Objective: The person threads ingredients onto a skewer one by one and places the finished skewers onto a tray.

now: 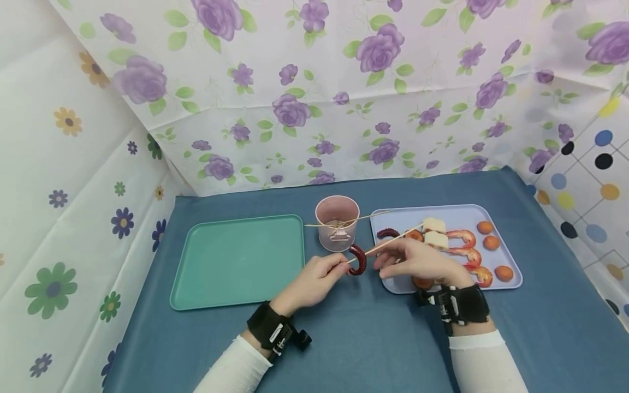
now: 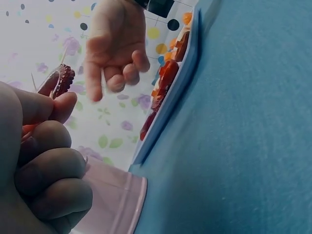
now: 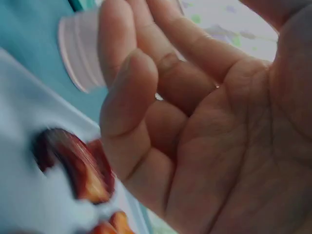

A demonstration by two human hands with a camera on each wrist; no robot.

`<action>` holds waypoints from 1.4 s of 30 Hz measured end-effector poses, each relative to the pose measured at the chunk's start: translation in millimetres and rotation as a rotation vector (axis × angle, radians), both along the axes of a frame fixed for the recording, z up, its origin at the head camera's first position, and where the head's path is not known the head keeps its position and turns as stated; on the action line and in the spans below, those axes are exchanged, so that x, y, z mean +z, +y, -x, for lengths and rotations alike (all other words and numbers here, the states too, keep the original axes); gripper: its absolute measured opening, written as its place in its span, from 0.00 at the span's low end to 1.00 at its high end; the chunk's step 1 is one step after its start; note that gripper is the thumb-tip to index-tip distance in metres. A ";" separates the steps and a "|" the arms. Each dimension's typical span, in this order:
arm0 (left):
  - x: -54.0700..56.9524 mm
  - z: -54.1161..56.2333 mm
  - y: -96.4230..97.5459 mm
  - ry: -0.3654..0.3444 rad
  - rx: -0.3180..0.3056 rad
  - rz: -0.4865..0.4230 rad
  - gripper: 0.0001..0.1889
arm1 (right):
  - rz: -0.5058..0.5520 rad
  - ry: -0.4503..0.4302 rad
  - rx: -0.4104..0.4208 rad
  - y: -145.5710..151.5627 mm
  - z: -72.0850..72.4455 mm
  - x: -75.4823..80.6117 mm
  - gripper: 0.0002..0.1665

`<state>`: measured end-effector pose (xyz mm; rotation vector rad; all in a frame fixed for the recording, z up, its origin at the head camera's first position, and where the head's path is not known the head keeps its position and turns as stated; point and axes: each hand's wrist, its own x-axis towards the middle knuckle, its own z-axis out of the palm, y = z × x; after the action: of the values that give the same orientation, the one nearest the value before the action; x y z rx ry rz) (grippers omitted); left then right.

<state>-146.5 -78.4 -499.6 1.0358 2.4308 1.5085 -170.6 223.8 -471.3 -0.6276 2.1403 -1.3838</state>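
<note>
In the head view my left hand [image 1: 310, 282] pinches a thin bamboo skewer [image 1: 399, 237] near one end, between thumb and index finger. A dark red toy-like octopus tentacle [image 1: 362, 261] sits on the skewer just beyond those fingertips; the left wrist view shows its suckered edge. Beside the skewer is my right hand [image 1: 421, 263], over the left part of the lavender tray [image 1: 459, 214]. Its fingers are loosely bent and hold nothing in the right wrist view. Another tentacle [image 1: 388, 233] lies on that tray.
The tray also bears white cubes [image 1: 435, 240], shrimp [image 1: 467, 255] and orange balls [image 1: 491, 243]. Behind my hands stands a pink cup [image 1: 324, 236] with skewers [image 1: 366, 217] lying across its top. A green tray [image 1: 241, 262] lies at left on the blue cloth [image 1: 363, 344].
</note>
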 end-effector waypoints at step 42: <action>-0.8 0.1 -3.0 -0.047 -0.030 0.029 0.12 | -0.677 0.322 -0.430 -28.3 -8.8 -9.7 0.16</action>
<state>-146.7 -81.5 -500.4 1.0159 2.3873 1.4672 -161.8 195.4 -480.9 -0.1240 2.9065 -0.6626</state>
